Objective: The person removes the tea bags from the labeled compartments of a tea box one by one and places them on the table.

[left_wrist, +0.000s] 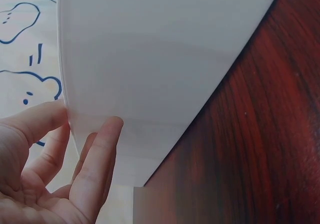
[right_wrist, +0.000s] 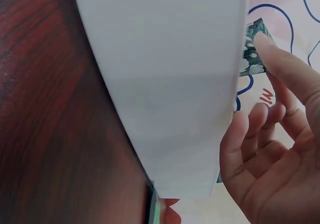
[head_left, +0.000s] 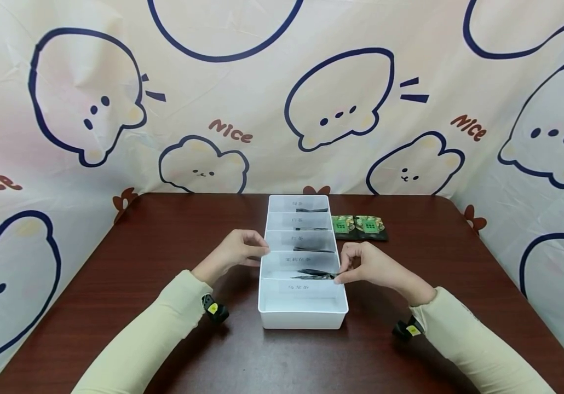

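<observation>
A long white divided box [head_left: 303,320] stands on the table, its compartments bearing printed labels. At its left rim is my left hand [head_left: 243,247]; thumb and index fingertips pinch the rim, and other fingers lie along the outer wall [left_wrist: 130,59] in the left wrist view. Over the right rim, my right hand [head_left: 368,265] pinches a dark patterned sachet [right_wrist: 253,49] between thumb and fingers. That sachet reaches into the second compartment from the front, where another dark sachet edge shows. Thin dark sachets [head_left: 314,250] stand in compartments farther back. The front compartment shows a bare bottom.
Two green and black sachets [head_left: 361,227] lie side by side on the table, right of the box's far half. The brown table [head_left: 173,219] meets a printed cloth backdrop [head_left: 272,98] at its far edge.
</observation>
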Demonstrator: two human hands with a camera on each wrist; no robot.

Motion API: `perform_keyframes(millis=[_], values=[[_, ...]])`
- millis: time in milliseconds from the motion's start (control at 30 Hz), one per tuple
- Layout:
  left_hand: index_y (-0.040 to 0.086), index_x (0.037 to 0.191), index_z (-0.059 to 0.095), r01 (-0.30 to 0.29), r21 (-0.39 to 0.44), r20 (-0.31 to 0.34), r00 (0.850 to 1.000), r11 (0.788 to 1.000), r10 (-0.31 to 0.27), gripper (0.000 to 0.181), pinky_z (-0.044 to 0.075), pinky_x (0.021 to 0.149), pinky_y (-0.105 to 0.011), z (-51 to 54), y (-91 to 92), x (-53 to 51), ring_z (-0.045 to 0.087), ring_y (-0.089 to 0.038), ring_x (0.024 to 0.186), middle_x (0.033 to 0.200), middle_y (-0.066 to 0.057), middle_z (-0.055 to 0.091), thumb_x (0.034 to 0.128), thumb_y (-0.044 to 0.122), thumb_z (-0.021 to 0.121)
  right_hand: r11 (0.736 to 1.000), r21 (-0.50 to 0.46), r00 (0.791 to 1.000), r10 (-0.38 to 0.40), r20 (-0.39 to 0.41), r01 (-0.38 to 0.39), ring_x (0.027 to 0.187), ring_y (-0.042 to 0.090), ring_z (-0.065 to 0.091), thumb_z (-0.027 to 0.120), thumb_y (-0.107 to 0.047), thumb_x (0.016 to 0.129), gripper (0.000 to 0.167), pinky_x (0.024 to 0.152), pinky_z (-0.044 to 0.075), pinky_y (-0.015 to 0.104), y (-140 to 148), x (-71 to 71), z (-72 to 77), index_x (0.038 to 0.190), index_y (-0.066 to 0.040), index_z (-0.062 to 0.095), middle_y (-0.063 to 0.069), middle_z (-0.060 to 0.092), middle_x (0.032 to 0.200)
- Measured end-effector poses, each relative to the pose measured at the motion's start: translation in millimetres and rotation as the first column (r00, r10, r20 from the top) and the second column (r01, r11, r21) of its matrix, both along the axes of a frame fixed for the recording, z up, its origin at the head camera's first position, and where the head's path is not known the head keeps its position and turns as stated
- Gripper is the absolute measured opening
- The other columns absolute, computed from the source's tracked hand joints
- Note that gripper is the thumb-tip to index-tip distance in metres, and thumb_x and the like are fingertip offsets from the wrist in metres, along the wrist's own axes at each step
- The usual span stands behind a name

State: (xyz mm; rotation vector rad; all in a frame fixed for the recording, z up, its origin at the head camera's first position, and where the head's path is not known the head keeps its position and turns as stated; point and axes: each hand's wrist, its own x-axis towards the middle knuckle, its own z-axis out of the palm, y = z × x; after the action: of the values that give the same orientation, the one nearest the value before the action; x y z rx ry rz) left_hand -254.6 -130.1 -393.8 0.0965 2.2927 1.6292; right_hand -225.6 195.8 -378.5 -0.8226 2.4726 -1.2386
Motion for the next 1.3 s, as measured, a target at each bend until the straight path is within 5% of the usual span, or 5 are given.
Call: perform_keyframes(millis=[267, 467, 633, 1033, 1300], values=[[-0.001, 0.095, 0.065, 0.002, -0.014, 0.013, 1.000, 1.000, -0.002, 0.010, 0.055, 0.088, -0.051, 16.0, 3.5, 10.9, 0.064, -0.023, 0.088, 0.106, -0.016, 0.062, 0.0877, 0.005, 0.069, 0.993, -0.119, 1.000, 0.000, 0.030, 0.004, 0.093, 0.020, 0.061, 0.078, -0.017, 0.081, 0.014, 0.076, 0.056, 0.029, 3.7, -1.0, 13.0, 0.080, -0.010, 0.067, 0.007, 0.067, 0.098], [0.002, 0.094, 0.066, -0.005, -0.005, 0.004, 1.000, 1.000, 0.005, 0.012, 0.058, 0.083, -0.047, -0.2, 0.3, 0.7, 0.065, -0.024, 0.089, 0.106, -0.014, 0.063, 0.0857, 0.009, 0.073, 0.952, -0.296, 0.997, -0.063, 0.048, 0.074, 0.087, 0.016, 0.068, 0.075, -0.015, 0.084, 0.016, 0.074, 0.058, 0.030, 5.2, -4.0, 22.9, 0.087, -0.003, 0.065, 0.002, 0.072, 0.095], [0.002, 0.094, 0.066, -0.001, -0.003, 0.000, 1.000, 1.000, 0.001, 0.013, 0.058, 0.083, -0.047, -1.7, 0.2, -0.6, 0.066, -0.024, 0.089, 0.106, -0.015, 0.063, 0.0855, 0.010, 0.073, 0.880, -0.443, 0.985, -0.170, 0.040, 0.170, 0.075, 0.010, 0.066, 0.073, -0.011, 0.087, 0.010, 0.069, 0.060, 0.029, 7.8, -10.0, 31.7, 0.090, -0.008, 0.064, -0.003, 0.071, 0.087], [0.000, 0.096, 0.066, 0.008, -0.008, -0.012, 1.000, 1.000, -0.009, 0.013, 0.057, 0.082, -0.049, -1.0, 0.1, -0.1, 0.065, -0.021, 0.086, 0.105, -0.014, 0.063, 0.0869, 0.009, 0.071, 0.604, -0.750, 0.959, -0.236, 0.156, 0.270, 0.058, 0.007, 0.053, 0.065, 0.004, 0.088, 0.018, 0.047, 0.046, 0.016, 28.9, -34.2, 55.8, 0.098, -0.011, 0.066, -0.004, 0.071, 0.079], [0.001, 0.095, 0.066, 0.004, -0.004, -0.008, 1.000, 1.000, -0.004, 0.014, 0.058, 0.082, -0.048, 1.0, 0.4, 1.0, 0.065, -0.023, 0.087, 0.104, -0.014, 0.063, 0.0855, 0.009, 0.073, 0.560, -0.711, 0.889, -0.405, 0.213, 0.425, 0.070, 0.008, 0.064, 0.071, -0.005, 0.085, 0.021, 0.055, 0.055, 0.020, 52.9, -60.5, 59.6, 0.104, -0.013, 0.065, -0.003, 0.074, 0.083]])
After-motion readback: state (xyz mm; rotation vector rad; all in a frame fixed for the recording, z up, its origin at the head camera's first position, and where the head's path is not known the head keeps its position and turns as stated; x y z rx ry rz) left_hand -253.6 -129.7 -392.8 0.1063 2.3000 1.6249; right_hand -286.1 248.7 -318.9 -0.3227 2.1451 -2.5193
